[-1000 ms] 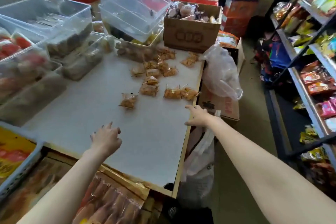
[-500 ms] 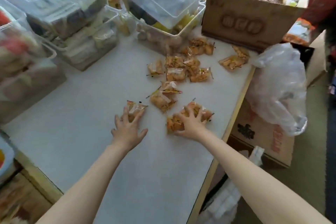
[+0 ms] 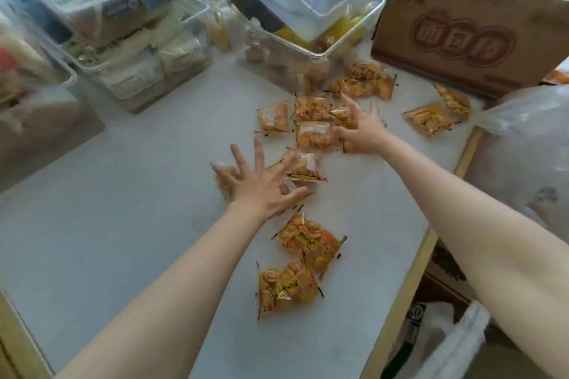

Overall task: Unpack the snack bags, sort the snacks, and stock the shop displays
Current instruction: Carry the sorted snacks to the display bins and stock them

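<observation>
Both hands (image 3: pixel 261 188) reached farther, their spread fingers half-hiding blurred cracker packets (image 3: pixel 303 164).

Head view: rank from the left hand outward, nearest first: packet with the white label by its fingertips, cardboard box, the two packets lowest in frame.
From the left hand:
1. White-label packet, at the fingertips, just right.
2. Two low packets, near side, by the forearm.
3. Cardboard box, far right corner of the table.

1. The left hand (image 3: pixel 257 186) covers most of a snack packet (image 3: pixel 223 180), so only a smeared edge shows.
2. The cardboard box (image 3: pixel 468 37) gets chopped off by the top and right edges.
3. Stuff inside the clear bins (image 3: pixel 129 28) is way too blurry to read.
</observation>
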